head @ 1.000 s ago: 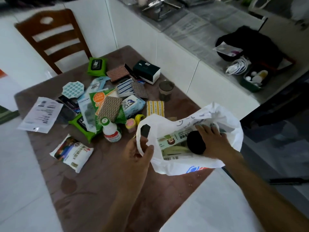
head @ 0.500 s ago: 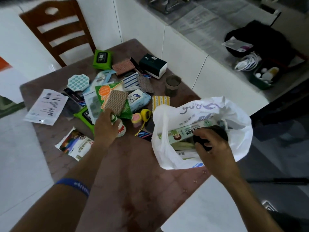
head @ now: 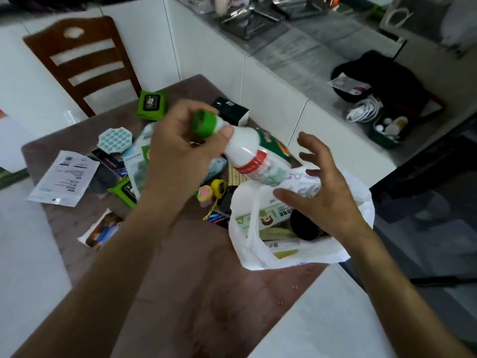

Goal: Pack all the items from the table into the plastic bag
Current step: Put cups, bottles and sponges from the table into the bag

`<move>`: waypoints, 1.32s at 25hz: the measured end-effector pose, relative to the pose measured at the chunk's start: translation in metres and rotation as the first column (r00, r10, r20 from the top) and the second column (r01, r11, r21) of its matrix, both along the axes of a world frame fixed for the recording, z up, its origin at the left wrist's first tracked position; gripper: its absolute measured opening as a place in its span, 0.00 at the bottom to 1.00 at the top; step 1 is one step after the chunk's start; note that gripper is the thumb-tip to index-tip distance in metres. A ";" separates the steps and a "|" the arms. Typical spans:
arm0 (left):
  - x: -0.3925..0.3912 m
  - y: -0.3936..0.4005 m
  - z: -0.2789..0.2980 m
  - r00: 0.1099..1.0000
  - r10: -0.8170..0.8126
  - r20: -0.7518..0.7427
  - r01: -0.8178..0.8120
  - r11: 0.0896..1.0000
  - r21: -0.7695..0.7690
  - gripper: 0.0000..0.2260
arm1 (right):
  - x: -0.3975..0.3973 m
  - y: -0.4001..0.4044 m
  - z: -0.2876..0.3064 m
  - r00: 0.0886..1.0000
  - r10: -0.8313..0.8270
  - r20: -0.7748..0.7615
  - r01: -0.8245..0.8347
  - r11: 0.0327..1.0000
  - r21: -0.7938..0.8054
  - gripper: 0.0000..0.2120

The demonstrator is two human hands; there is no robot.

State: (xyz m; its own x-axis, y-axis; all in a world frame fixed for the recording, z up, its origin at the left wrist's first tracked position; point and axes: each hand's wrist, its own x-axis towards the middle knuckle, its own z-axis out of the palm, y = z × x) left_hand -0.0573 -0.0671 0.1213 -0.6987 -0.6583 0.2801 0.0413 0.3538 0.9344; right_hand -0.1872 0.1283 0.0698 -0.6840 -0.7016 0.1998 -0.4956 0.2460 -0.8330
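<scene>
Your left hand [head: 178, 151] sits at the centre of the frame, fingers and thumb wrapped around the neck of a white plastic bottle with a green screw cap and a red-banded label [head: 247, 153]. The bottle is lifted clear of the brown table [head: 196, 280] and tilted, cap toward the upper left, base pointing down and right toward the white plastic bag [head: 296, 257].

Your right hand [head: 325, 187] hovers just right of the bottle's base, above the bag's mouth, fingers spread and curled, gripping nothing. Whether a fingertip touches the bottle, you cannot tell.

The bag lies open at the right edge of the table, right of centre in the frame. Inside it you can see a pale green carton with a cartoon face [head: 268, 218] and a round black object [head: 304, 226], with some yellowish packets below them.

Still on the table, in the left half of the frame: a white printed paper sheet [head: 64, 177] at far left, a pale blue hexagonal tray with round dimples [head: 114, 136], a green wipes pack with a black flap [head: 151, 104] near the wooden chair [head: 82, 63], a dark green box with a white end [head: 232, 111] above the bottle, a yellow tape roll [head: 219, 187] beside a pink and green round piece [head: 205, 193], and a colourful snack packet [head: 102, 231] by your left forearm.
</scene>
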 end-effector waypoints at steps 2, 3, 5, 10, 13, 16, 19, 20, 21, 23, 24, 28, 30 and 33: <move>-0.014 0.029 -0.001 0.993 -0.118 0.000 0.118 0.991 0.070 0.10 | 0.000 -0.004 -0.004 0.977 0.076 -0.199 -0.062 0.995 0.075 0.44; -0.018 0.044 -0.006 0.989 -0.145 0.005 0.143 0.980 0.138 0.12 | 0.001 -0.002 -0.010 0.973 0.055 -0.223 -0.037 0.996 0.084 0.43; -0.014 0.065 -0.029 0.988 -0.136 0.073 0.125 0.981 0.146 0.22 | 0.003 0.010 -0.026 0.995 -0.080 -0.060 0.081 0.996 0.021 0.42; 0.023 0.088 -0.099 0.857 0.284 0.430 -0.258 0.959 -0.118 0.29 | -0.011 0.041 -0.066 0.958 -0.064 0.281 0.048 0.997 0.061 0.40; 0.028 0.079 -0.112 0.945 0.138 0.295 -0.238 0.911 0.337 0.05 | -0.017 0.028 -0.100 0.969 0.226 0.101 -0.247 0.909 0.335 0.37; 0.030 0.063 -0.111 0.992 0.128 -0.008 -0.099 0.805 0.585 0.08 | -0.026 0.014 -0.145 0.784 0.573 -0.239 -0.217 0.614 0.758 0.31; 0.030 0.062 -0.111 0.991 0.118 -0.056 -0.058 0.783 0.619 0.11 | -0.036 0.000 -0.161 0.718 0.628 -0.300 -0.053 0.479 0.876 0.34; 0.030 0.062 -0.110 0.993 0.105 -0.045 -0.056 0.787 0.615 0.12 | -0.039 -0.003 -0.162 0.726 0.627 -0.283 -0.052 0.461 0.886 0.35; 0.031 0.062 -0.109 0.996 0.083 -0.032 -0.047 0.795 0.605 0.13 | -0.040 -0.005 -0.158 0.742 0.624 -0.247 -0.076 0.444 0.893 0.37; 0.032 0.060 -0.111 0.999 0.038 0.009 -0.036 0.813 0.581 0.14 | -0.039 -0.004 -0.139 0.821 0.561 -0.107 -0.206 0.465 0.861 0.39; 0.034 0.059 -0.113 0.999 0.026 0.042 -0.046 0.827 0.560 0.13 | -0.036 -0.002 -0.126 0.876 0.481 -0.034 -0.269 0.545 0.794 0.38; 0.038 0.069 -0.105 1.000 0.019 0.017 -0.025 0.850 0.526 0.08 | -0.014 0.008 -0.083 0.990 -0.008 -0.141 0.054 0.943 0.329 0.18; 0.038 0.069 -0.109 0.991 0.122 0.057 -0.134 0.854 0.502 0.11 | 0.000 0.006 -0.064 0.982 -0.141 -0.125 0.160 0.974 0.160 0.11; 0.036 0.050 -0.125 0.962 0.243 0.122 -0.272 0.848 0.456 0.14 | 0.006 -0.002 -0.043 0.984 -0.138 -0.113 0.151 0.983 0.109 0.09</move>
